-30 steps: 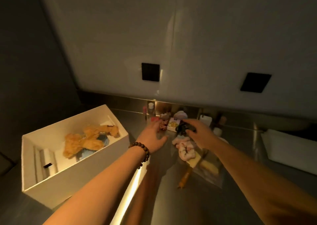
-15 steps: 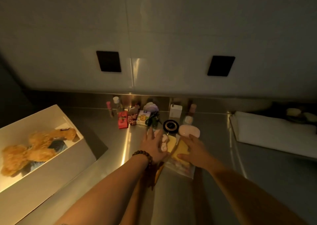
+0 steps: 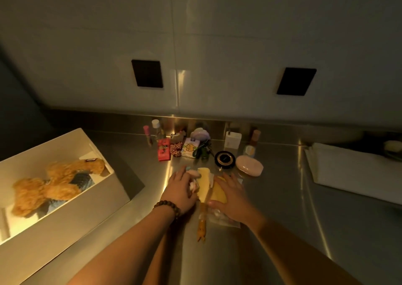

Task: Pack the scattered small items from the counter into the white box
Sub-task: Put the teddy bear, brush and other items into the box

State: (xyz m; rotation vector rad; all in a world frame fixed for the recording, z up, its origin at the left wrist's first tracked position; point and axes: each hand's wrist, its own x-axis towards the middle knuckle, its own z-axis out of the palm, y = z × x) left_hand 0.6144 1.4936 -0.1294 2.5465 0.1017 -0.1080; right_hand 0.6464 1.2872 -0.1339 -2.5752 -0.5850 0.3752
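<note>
The white box (image 3: 102, 200) stands at the left of the steel counter with a fuzzy orange plush toy (image 3: 54, 186) inside. My left hand (image 3: 180, 191), with a bead bracelet at the wrist, closes round a pink scrunchie (image 3: 193, 185) mid-counter. My right hand (image 3: 232, 197) lies flat with spread fingers on a clear bag of yellow items (image 3: 217, 194). A pale yellow card (image 3: 205, 182) shows between the two hands. An orange figure-topped pen (image 3: 201, 230) lies just below them.
Along the back wall stand small bottles (image 3: 157, 130), a red packet (image 3: 163, 153), a checked scrunchie (image 3: 175, 148), a tissue pack (image 3: 190, 149), a black round compact (image 3: 225, 159), a pink case (image 3: 249, 165) and a white charger (image 3: 232, 140). A folded white cloth (image 3: 352, 173) lies at right.
Both hands drew back from the items at the back wall and came down on the scrunchie and the bag nearer me. The view swung right, so the box sits further left.
</note>
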